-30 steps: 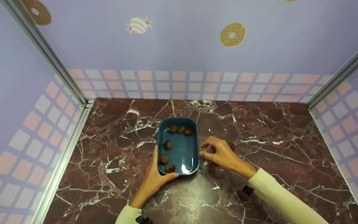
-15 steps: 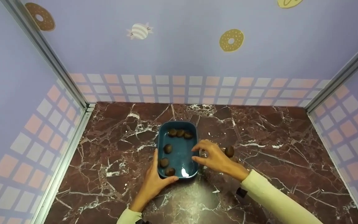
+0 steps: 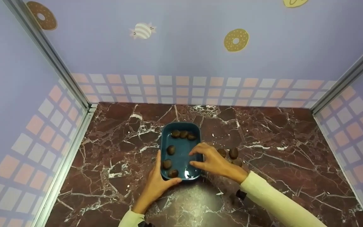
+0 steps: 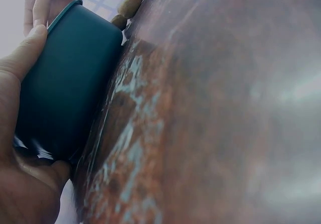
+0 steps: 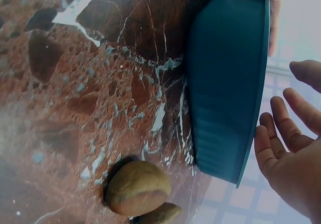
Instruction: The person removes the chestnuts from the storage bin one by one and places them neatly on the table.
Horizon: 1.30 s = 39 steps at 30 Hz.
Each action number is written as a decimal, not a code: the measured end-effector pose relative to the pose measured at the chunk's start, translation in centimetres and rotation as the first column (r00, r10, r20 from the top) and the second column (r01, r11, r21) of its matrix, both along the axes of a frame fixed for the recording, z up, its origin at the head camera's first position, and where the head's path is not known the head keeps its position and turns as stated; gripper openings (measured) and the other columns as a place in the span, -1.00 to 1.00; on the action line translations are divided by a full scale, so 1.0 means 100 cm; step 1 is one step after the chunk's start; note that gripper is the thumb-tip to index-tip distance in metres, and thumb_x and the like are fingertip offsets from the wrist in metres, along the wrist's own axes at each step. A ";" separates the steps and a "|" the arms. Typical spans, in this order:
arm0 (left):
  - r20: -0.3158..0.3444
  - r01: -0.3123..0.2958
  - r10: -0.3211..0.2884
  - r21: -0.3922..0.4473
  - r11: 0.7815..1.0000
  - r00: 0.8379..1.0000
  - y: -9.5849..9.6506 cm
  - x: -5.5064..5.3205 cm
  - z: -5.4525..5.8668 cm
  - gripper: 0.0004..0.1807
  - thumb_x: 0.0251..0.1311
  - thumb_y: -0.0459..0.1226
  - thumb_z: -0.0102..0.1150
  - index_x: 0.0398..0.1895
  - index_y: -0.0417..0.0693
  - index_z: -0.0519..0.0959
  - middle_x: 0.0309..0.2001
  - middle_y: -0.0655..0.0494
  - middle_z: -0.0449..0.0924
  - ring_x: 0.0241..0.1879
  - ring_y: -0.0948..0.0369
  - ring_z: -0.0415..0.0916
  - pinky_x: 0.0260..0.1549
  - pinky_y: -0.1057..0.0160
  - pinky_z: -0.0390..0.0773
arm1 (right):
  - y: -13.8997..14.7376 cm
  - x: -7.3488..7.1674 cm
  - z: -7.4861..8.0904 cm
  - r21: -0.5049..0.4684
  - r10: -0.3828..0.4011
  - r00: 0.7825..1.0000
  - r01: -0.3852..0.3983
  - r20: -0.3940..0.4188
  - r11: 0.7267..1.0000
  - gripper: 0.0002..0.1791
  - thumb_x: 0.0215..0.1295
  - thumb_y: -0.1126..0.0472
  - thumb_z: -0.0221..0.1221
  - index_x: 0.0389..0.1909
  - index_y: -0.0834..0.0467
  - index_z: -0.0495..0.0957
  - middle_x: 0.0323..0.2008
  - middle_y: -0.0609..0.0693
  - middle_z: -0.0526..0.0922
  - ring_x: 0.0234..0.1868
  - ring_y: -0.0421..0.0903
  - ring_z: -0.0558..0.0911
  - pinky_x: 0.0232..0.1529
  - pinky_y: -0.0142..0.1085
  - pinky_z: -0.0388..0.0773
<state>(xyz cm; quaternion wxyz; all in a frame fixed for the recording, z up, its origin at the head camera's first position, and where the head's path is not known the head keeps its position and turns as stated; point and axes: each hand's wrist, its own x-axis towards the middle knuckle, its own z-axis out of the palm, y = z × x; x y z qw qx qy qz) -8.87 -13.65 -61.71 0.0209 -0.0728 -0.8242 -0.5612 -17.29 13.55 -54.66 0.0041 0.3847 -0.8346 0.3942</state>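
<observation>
A deep teal rectangular dish (image 3: 181, 153) stands on the table with several brown chestnuts (image 3: 170, 149) inside, some along its far end and others down its left side. My left hand (image 3: 156, 183) grips the dish's near left corner, thumb over the near rim and fingers along the left wall. Over the right rim reaches my right hand (image 3: 214, 162), its thumb and fingers apart above the dish floor. In the right wrist view I see nothing between the fingers of that hand (image 5: 296, 153). More chestnuts (image 3: 233, 153) lie on the table right of the dish, partly behind the right hand.
The table (image 3: 118, 142) has a dark red marbled top. A lilac back wall (image 3: 187, 56) and two side walls with pastel squares enclose it. Two chestnuts (image 5: 140, 188) lie close to the dish in the right wrist view.
My right hand has moved left from beside the dish to over its right rim, uncovering the chestnuts on the table. My left hand keeps its grip on the dish.
</observation>
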 end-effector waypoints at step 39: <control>-0.041 -0.019 0.017 -0.064 0.998 0.999 -0.001 0.001 0.000 0.51 0.08 0.08 0.75 0.83 -0.20 -0.17 0.62 -0.50 0.20 0.52 -0.39 0.34 0.41 -0.41 0.39 | -0.066 -0.007 -0.012 0.363 0.210 0.976 -0.214 0.051 0.907 -0.61 0.29 0.10 0.60 0.08 0.14 0.81 -0.01 0.01 0.80 0.04 0.00 0.63 0.16 -0.10 0.60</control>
